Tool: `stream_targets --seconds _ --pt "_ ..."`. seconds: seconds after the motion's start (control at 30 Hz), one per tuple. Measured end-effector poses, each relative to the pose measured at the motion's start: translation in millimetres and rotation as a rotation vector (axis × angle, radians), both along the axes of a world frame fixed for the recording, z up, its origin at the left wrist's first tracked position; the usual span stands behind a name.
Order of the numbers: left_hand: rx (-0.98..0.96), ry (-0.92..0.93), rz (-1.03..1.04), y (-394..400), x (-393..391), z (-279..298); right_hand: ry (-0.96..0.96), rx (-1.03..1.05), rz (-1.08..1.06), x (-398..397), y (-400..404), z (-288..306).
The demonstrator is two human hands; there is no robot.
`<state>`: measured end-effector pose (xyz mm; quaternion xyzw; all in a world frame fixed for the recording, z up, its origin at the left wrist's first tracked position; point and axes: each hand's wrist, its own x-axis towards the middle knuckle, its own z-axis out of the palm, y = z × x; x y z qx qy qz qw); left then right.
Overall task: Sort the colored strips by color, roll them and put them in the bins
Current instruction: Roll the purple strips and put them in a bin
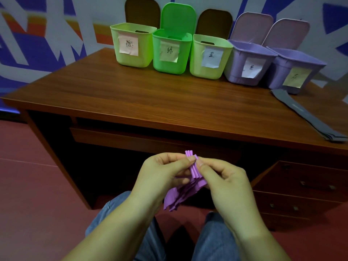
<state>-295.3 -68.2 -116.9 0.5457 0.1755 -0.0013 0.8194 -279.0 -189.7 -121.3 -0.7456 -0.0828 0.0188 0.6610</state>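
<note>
Both hands hold a bundle of purple strips [190,182] above the lap, in front of the desk [131,102]. Left hand [162,174] and right hand [224,179] each pinch its upper end between thumb and curled fingers. Five lidded bins [248,72] line the desk's rear edge; grey strips [308,115] lie at its right.

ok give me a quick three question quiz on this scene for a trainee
1. True or false: both hands grip the purple strips.
2. How many bins stand on the desk? A) three B) five C) seven
3. Fill in: the grey strips lie on the desk's ____ side.

Key:
1. True: the left hand and right hand pinch the bundle in front of the desk.
2. B, all with lids open.
3. Right, in front of the rightmost purple bin.
</note>
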Motion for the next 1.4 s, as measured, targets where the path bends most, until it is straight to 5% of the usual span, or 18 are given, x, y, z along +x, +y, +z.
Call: stream_targets --seconds 0.3,0.53,1.4 --pt "-0.005 0.048 -0.011 1 3 -5 0.321 0.243 -0.034 3 -2 0" --pt "-0.009 0.039 -0.012 0 0 -2 0.118 0.105 -0.184 11 -12 -1" --pt "0.011 0.017 -0.012 -4 1 -5 -0.053 -0.107 -0.031 1 1 -7"
